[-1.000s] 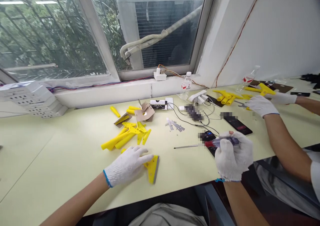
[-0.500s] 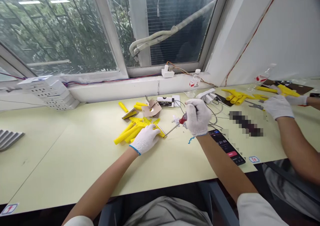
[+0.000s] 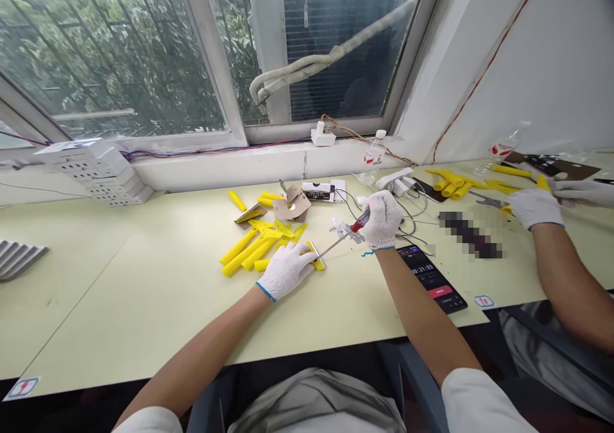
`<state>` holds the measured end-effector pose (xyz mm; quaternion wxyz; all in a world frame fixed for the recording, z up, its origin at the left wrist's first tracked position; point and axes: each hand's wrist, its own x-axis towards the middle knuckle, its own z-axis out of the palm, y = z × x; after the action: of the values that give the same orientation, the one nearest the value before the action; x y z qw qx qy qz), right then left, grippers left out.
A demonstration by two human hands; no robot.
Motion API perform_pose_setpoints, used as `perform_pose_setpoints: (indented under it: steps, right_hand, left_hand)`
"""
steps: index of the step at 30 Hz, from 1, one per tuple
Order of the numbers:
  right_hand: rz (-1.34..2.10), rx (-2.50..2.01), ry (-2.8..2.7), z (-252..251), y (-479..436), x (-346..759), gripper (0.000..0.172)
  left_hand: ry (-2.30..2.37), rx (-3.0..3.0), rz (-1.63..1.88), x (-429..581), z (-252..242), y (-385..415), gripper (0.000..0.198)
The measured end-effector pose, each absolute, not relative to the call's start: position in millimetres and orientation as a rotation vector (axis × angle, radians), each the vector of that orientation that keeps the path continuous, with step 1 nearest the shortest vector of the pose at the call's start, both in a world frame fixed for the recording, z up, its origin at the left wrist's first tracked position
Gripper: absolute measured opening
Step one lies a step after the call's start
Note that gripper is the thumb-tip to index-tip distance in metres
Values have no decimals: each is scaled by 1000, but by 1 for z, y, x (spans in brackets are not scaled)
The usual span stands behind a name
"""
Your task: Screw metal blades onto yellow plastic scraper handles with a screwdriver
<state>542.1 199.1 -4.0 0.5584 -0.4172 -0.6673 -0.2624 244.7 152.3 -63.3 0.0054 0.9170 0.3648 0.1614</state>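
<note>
My left hand (image 3: 286, 269), in a white knitted glove, is closed on a yellow scraper (image 3: 318, 261). The scraper's wide head, with a pale metal strip along it, pokes out past my fingertips; my glove covers the middle of its handle. My gloved right hand (image 3: 382, 219) grips a screwdriver (image 3: 357, 226) by its red handle. Its long shaft slants down left, with the tip at the scraper's head. Left of my left hand lie several yellow scraper handles (image 3: 247, 249) in a loose pile. Small screws (image 3: 334, 229) lie scattered on a clear plastic piece behind the screwdriver.
Brown cardboard pieces (image 3: 292, 206) and a small black-and-white box (image 3: 319, 192) lie behind the pile. A phone (image 3: 434, 279) is beside my right forearm. Cables, a plastic bottle (image 3: 373, 155) and a power strip (image 3: 396, 181) are further back. At right, a co-worker's gloved hands (image 3: 536, 208) handle yellow parts.
My right hand has tilted the screwdriver, and its handle now sits a little further right. My left hand and the scraper have shifted slightly right and the scraper's head has turned.
</note>
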Motion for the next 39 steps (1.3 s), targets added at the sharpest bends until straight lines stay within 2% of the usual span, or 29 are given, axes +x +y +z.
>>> perform_pose_setpoints:
  steps: [5,12,19,25,30,39]
  right_hand:
    - [-412,-1063,-1559,-9,200,542,21]
    - [-352,-1060,-1534,1,193,532,23]
    - [-639,-1022,-1570,-3,199,541,7]
    - [-375,-1066,-1548,0,194,536,17]
    - [-145,-1095,-1431,7,186,526,34]
    - [-99,-1109,-1411,11,183,523,36]
  left_hand:
    - [1157,2916,485,244,-63,150,26]
    - [1188,2934,463,247,-57,147,27]
    - [1180,2934,468,246,-55,146,26]
    - [1194,2960,442,246,-57,146,28]
    - [1184,2957,439,246,-56,146,28]
    - [1177,2919,463,246,-56,146,27]
